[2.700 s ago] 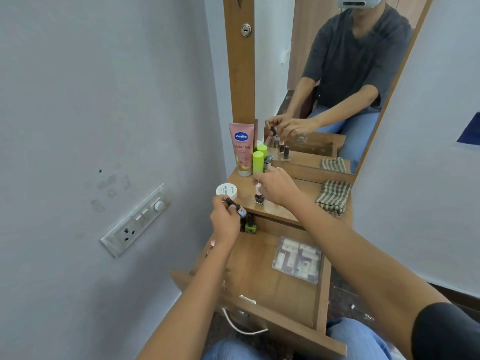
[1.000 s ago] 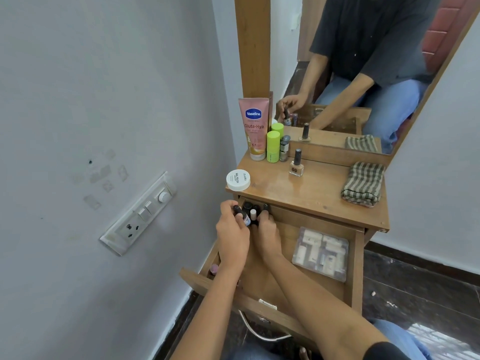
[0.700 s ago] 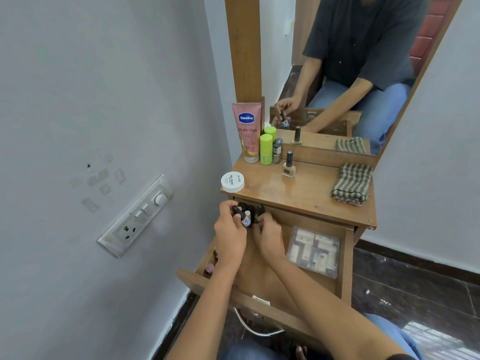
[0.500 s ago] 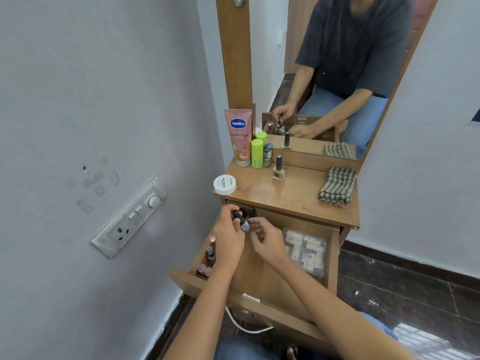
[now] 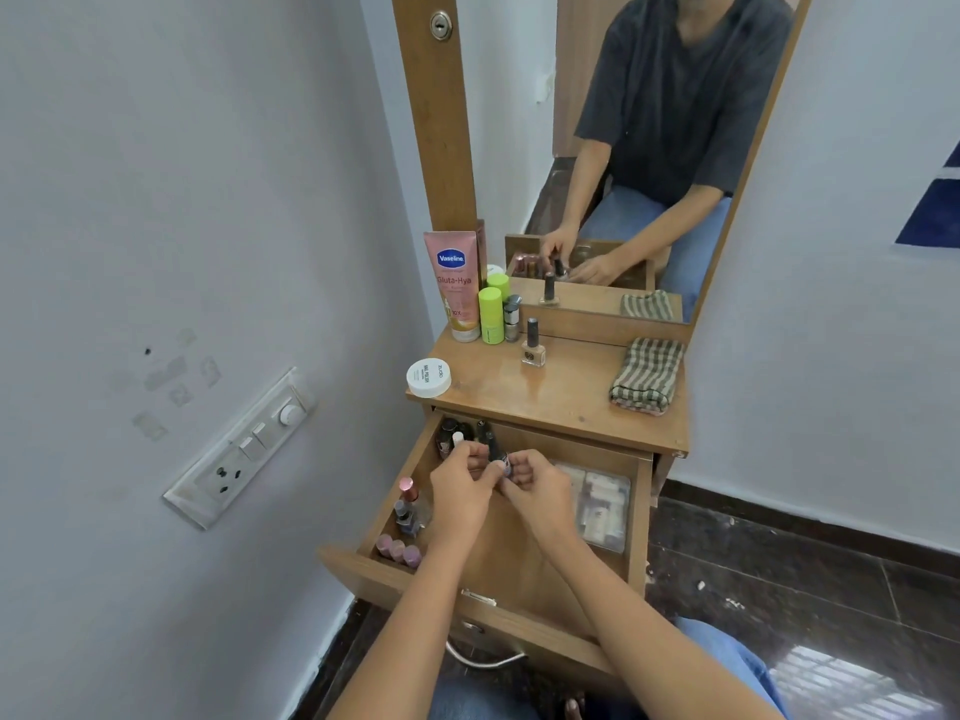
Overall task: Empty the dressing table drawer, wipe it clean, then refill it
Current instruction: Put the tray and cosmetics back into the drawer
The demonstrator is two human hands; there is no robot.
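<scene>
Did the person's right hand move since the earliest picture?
Yes: the right hand left the tabletop by the green tube and is now over the open drawer.

A narrow wooden table (image 5: 561, 402) stands in a corner at the frame's centre, with pale walls on either side. The left wall (image 5: 182, 200), from 7 to 11 o'clock, carries a white switchboard (image 5: 244, 449) at 9 o'clock, with a socket, switches and a round dial. Scraps of clear tape (image 5: 176, 379) cling just above it. A tall mirror (image 5: 511, 148) rises from the table toward 12 o'clock, with a keyhole (image 5: 440, 26) in its wooden left post (image 5: 436, 137). On the right wall (image 5: 831, 330), a dark blue shape (image 5: 935, 210) is cut off at 3 o'clock. Dark tiles (image 5: 779, 589) cover the floor from 4 to 6 o'clock, edged by a dark skirting (image 5: 810, 519). A barred patch of light (image 5: 852, 683) lies at 5 o'clock.
</scene>
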